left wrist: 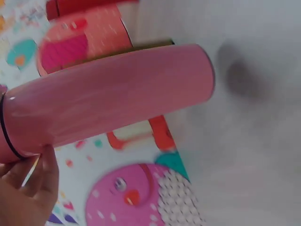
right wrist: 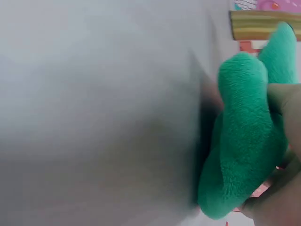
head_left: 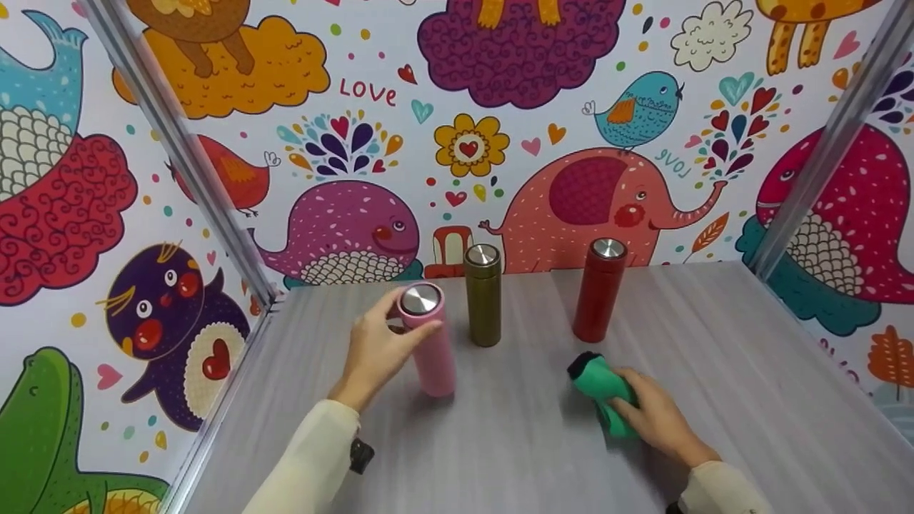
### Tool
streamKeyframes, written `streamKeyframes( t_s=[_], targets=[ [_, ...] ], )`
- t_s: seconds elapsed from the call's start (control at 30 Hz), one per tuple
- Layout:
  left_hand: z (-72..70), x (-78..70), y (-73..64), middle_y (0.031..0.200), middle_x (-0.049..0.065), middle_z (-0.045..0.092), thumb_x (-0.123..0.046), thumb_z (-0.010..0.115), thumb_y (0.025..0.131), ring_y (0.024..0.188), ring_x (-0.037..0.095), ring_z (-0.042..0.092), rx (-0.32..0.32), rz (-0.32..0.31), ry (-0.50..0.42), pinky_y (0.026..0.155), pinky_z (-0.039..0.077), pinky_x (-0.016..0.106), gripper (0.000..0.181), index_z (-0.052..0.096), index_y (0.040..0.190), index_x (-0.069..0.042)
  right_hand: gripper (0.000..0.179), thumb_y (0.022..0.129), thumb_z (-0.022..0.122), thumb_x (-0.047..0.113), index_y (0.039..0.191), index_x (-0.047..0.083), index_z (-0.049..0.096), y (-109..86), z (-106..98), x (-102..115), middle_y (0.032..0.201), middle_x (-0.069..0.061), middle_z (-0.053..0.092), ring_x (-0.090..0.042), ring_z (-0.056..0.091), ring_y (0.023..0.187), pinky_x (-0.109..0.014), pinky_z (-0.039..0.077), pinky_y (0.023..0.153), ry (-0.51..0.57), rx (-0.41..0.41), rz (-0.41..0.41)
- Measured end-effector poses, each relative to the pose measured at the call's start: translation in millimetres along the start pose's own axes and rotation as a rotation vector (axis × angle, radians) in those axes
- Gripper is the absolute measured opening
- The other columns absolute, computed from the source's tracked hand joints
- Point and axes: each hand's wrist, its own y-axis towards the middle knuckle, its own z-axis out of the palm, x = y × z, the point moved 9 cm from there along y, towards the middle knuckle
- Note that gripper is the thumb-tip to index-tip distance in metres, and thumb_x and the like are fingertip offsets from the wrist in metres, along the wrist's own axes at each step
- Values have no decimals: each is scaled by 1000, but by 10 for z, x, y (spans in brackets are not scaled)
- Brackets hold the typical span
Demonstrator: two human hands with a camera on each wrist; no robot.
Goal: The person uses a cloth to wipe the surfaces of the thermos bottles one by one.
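Observation:
My left hand [head_left: 375, 350] grips a pink thermos bottle [head_left: 433, 364] near its silver-topped lid, fingers and thumb around the upper part. In the left wrist view the bottle's pink body [left wrist: 117, 92] slants across, and a dark shadow lies on the table just beyond its base. My right hand [head_left: 660, 417] holds a bunched green cloth [head_left: 605, 385] with a dark patch at its far end, low over the table. The plush folds of the cloth [right wrist: 242, 136] stick out from between the fingers in the right wrist view.
An olive-green thermos [head_left: 485, 300] stands upright just behind and right of the pink one. Farther right stands a red thermos [head_left: 600, 293], behind the cloth. The grey wood-grain table [head_left: 500, 457] is bordered by cartoon-printed panels [head_left: 457, 200] with metal corner posts [head_left: 189, 157].

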Motion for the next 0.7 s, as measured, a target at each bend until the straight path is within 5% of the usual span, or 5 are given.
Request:
streamKeyframes(
  t_s=[0.23,0.43,0.7],
  targets=[
    [472,-312,-212,122,-4,67,-51,83,77,103,10,64,117,98,-76,81,57,26,70,61,134,-15,36,97,69,21,132,14,60,25,-345,310,108,-6,65,-21,59,87,-34,51,73,254,-148,62],
    [761,-487,-307,122,-2,67,-51,82,77,102,10,64,156,163,-102,82,57,26,72,62,134,-11,39,97,67,10,135,10,57,69,-556,778,109,-7,63,-22,61,87,-30,54,71,439,-194,-16],
    [1103,-524,-382,127,-3,65,-46,84,79,109,10,63,235,136,-145,86,55,25,70,60,136,-13,40,96,66,4,134,8,57,101,-675,1238,113,-6,61,-27,58,97,-31,54,78,568,-244,-124]
  ],
)
